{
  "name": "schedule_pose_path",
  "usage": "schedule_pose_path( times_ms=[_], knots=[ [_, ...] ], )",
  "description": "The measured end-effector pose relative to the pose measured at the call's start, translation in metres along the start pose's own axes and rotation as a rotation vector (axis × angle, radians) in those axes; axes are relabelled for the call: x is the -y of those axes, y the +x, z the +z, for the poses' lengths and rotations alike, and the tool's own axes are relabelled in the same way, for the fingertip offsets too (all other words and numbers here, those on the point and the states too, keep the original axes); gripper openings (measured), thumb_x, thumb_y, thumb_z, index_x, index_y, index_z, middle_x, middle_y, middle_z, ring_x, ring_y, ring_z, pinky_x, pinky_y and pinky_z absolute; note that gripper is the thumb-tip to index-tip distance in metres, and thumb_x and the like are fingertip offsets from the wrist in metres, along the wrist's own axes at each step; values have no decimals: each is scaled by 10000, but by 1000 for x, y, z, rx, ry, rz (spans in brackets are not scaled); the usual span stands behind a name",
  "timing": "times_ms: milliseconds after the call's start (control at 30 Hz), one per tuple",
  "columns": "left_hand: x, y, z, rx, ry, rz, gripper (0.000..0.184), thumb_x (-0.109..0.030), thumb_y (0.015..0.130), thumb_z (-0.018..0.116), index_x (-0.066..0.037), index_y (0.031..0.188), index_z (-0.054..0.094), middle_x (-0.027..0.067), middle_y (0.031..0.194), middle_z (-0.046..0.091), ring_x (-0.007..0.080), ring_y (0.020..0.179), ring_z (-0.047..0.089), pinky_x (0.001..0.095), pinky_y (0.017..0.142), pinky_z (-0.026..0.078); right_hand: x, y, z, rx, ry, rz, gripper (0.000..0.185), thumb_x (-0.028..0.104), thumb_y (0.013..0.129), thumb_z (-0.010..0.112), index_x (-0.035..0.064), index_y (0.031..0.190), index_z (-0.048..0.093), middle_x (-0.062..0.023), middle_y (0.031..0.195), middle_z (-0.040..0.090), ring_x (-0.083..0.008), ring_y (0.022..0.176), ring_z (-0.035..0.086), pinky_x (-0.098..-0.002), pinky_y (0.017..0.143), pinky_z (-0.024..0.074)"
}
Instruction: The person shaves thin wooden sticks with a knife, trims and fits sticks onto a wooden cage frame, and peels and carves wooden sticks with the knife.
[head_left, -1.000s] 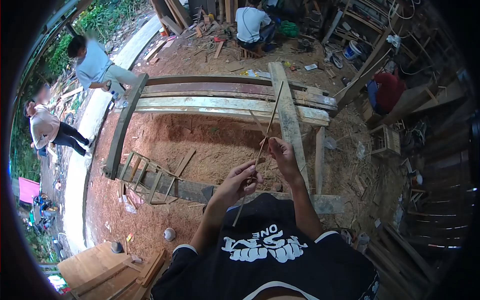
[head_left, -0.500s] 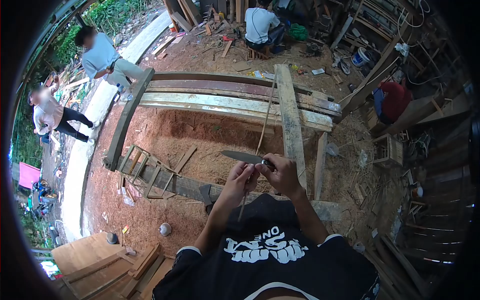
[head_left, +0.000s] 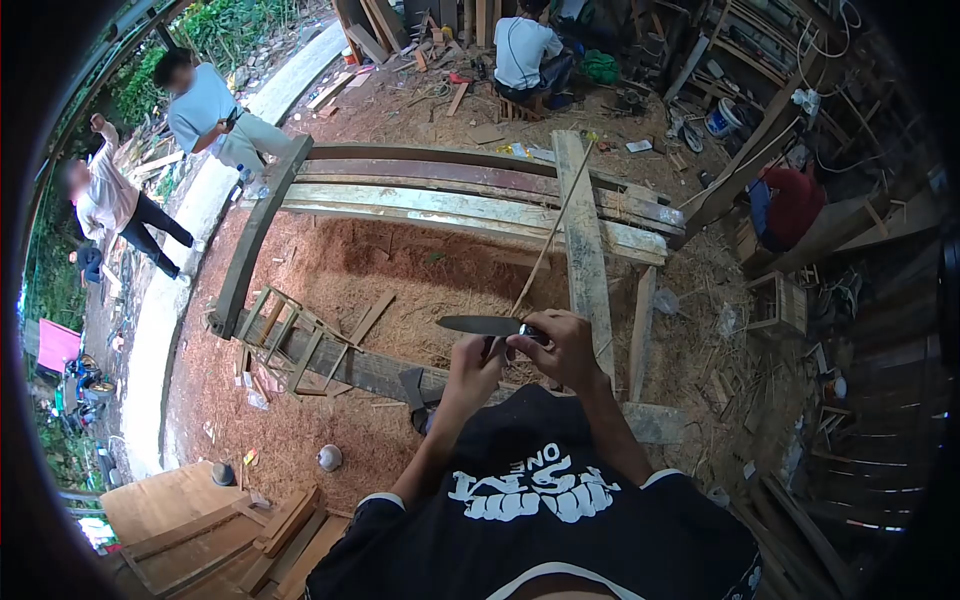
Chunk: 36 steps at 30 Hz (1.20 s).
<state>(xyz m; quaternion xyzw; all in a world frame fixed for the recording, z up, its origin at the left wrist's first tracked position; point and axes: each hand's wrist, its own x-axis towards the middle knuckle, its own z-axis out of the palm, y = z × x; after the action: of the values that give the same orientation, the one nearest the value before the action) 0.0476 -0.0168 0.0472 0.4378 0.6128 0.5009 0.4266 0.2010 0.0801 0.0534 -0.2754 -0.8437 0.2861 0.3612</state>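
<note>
My right hand [head_left: 563,348] is closed around the handle of a knife [head_left: 480,325], whose dark blade points left. Just beside it, my left hand [head_left: 474,368] is closed on a long thin wooden stick [head_left: 551,238]. From my hands the stick runs up and to the right, passing in front of a weathered plank [head_left: 582,255]. The knife's handle end crosses the stick close to my fingers; whether the edge touches the wood is hidden.
Ahead lies a timber frame bearing long boards [head_left: 420,205]. A small wooden frame [head_left: 290,335] leans on a beam [head_left: 350,375], with an axe head [head_left: 413,385] nearby. Shavings cover the ground. Two people stand at left; others sit at the back and right.
The stick's far end has swung to the right, and my left hand has turned and shifted slightly left. A person at the far left has raised an arm.
</note>
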Motion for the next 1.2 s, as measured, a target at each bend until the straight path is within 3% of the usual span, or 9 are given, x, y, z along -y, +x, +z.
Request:
schedule_pose_path(
  times_ms=[133,233,333,533,667,900,1000,1100,1200],
  knots=[
    [1,3,0,-90,68,129,148,-48,960,565,35,846,610,30,641,519,66,572,469,278,509,372,-11,8,2,-75,-88,-107,389,399,749,833,36,825,718,-67,630,616,-234,565,591,-348,568,449],
    [-7,1,-5,-101,158,72,194,-106,968,581,35,843,629,7,697,564,63,667,494,266,581,403,-15,13,1,-112,-132,-168,412,428,725,842,46,824,725,-51,633,630,-221,572,601,-338,588,449],
    [0,5,-1,-130,135,176,139,-65,958,582,43,879,616,60,686,568,89,613,487,291,566,409,-19,13,-1,-139,-150,-182,431,453,717,841,49,820,729,-40,630,635,-208,580,611,-333,600,450],
    [-14,4,-4,16,33,-39,194,-105,989,566,32,860,613,1,702,524,74,631,470,275,558,385,-26,3,-4,-155,-206,-140,417,505,752,789,96,778,712,-10,614,614,-194,581,593,-347,629,424],
    [-10,4,-3,79,-219,-101,194,-155,1025,543,7,977,639,-55,735,481,31,619,417,213,533,316,-41,-6,-2,-245,-170,-136,410,501,758,790,99,793,725,-17,618,622,-199,582,594,-359,620,412],
    [2,-1,-16,134,-448,-264,270,-213,1046,515,-13,1197,615,-75,747,460,-8,565,353,164,494,244,-45,-17,6,-127,-231,-10,433,495,758,800,71,800,728,-34,593,615,-199,528,577,-341,626,403],
    [-2,2,-18,118,-531,-283,272,-214,1049,507,-19,1213,605,-70,737,453,2,546,338,167,486,237,-37,-14,19,-125,-169,101,432,496,784,782,70,821,720,-60,621,618,-260,558,590,-377,587,423],
    [3,9,-18,123,-570,-275,276,-218,1055,504,-29,1238,588,-58,725,443,4,526,313,179,461,221,-26,-8,20,19,19,413,420,462,821,781,50,869,716,-45,593,575,-198,545,564,-346,559,414],
    [1,6,-27,218,-521,-264,261,-234,1055,504,-40,1207,589,-61,726,440,5,525,308,188,444,214,-37,-9,14,336,350,561,381,415,862,767,43,921,710,-1,590,528,-111,573,507,-313,566,405]
  ],
)
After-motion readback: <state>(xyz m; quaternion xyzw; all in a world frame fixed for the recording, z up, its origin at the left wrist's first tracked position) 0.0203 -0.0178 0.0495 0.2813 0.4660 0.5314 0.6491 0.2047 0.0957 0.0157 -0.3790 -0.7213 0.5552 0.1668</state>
